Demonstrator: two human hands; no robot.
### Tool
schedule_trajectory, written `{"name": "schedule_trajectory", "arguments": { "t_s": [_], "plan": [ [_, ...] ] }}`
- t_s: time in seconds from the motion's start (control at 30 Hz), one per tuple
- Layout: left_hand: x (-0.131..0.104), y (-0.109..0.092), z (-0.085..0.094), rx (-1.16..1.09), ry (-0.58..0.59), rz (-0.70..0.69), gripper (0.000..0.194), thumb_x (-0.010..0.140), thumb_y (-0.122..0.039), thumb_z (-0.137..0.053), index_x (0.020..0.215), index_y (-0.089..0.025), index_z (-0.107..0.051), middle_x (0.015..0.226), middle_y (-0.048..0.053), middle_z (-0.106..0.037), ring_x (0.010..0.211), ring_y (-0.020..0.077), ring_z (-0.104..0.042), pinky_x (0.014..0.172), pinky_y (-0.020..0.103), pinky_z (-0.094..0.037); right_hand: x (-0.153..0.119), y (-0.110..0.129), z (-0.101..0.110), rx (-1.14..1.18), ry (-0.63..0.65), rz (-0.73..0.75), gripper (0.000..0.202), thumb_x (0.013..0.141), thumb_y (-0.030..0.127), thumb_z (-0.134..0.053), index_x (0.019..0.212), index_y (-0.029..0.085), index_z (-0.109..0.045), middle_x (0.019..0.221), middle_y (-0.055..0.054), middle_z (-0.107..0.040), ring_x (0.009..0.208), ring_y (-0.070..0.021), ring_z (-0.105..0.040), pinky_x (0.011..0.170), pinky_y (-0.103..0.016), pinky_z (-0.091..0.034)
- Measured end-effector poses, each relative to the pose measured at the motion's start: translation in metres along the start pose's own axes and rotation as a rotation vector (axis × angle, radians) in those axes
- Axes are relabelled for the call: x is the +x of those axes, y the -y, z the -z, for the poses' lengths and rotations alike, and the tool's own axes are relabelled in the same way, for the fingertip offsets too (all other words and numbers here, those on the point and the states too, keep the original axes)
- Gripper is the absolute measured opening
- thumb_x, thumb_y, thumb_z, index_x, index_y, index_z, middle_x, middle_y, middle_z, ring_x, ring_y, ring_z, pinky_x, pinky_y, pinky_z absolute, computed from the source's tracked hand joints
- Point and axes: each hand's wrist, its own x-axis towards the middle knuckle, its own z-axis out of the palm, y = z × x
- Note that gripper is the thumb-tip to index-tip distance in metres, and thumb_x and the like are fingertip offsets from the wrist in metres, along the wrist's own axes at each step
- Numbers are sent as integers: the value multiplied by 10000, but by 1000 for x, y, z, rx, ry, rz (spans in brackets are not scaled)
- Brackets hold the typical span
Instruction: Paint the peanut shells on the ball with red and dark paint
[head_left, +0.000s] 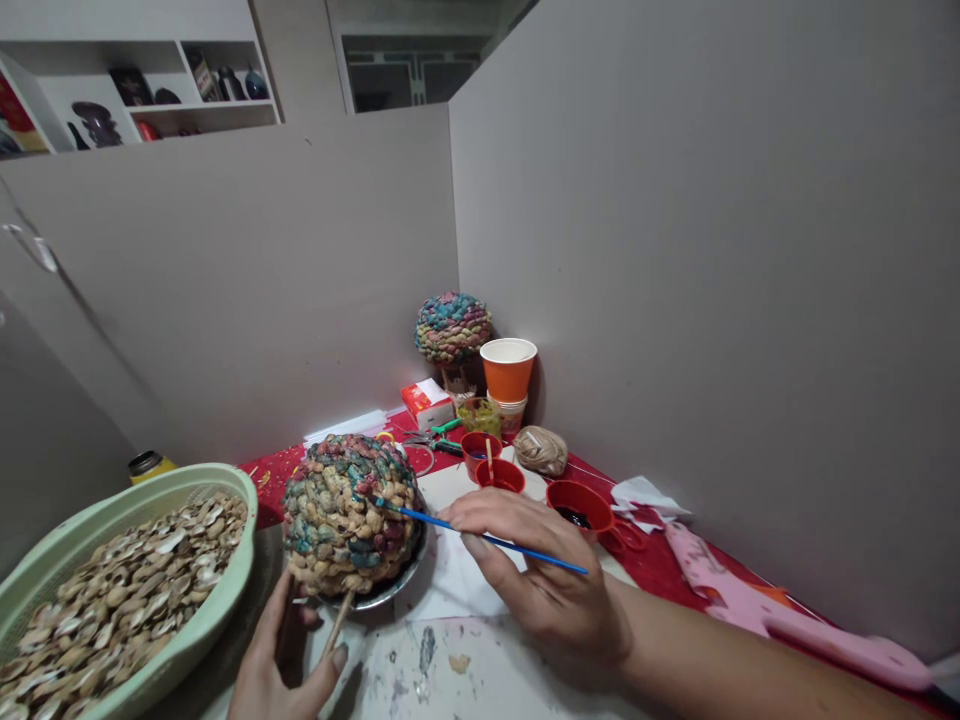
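Observation:
A ball covered in peanut shells (349, 515), partly painted teal, red and purple, rests in a metal bowl (390, 592) left of centre. My right hand (536, 570) is closed around a blue paintbrush (487, 537), whose tip touches the ball's upper right side. Below the ball, my left hand (281, 655) has its thumb near a thin wooden stick (339, 622) that sticks out from the ball's underside. Its fingers curl up by the ball's lower left; whether they pinch the stick is unclear.
A green basket of shells (244, 540) stands at left. Red paint cups (581, 505), twine (541, 450), orange paper cups (508, 372), scissors (427, 440) and a finished-looking painted ball (452, 328) are behind. A pink glue gun (795, 620) lies right. Grey partitions (712, 300) enclose the table.

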Motion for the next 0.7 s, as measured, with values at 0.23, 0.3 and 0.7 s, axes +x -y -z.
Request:
{"name": "schedule_trajectory", "arguments": {
  "t_s": [0.23,0.3,0.7],
  "plan": [
    [3,-8,8,24,103,44,1027,703,-603,-670,1514,-58,-351,1110,133,-690,1119,342,-634,1087,503,-435,2,4,6,-22,59,53,253,851,36,-529,1017,174,-661,856,-76,-759,792,-174,-747,737,-316,-633],
    [4,-9,11,45,112,44,1036,706,-602,-674,1516,-47,-344,1124,140,-690,1122,339,-636,1083,490,-444,1,2,5,-23,39,77,254,854,20,-544,1036,152,-663,906,-91,-769,848,-173,-752,792,-316,-630],
    [12,4,17,24,176,18,1036,718,-575,-724,1517,-39,-341,1120,136,-711,1076,314,-673,1039,425,-502,-1,-1,4,14,108,136,263,849,9,-519,1055,127,-633,894,-115,-742,861,-180,-730,780,-324,-615]
  ]
}}
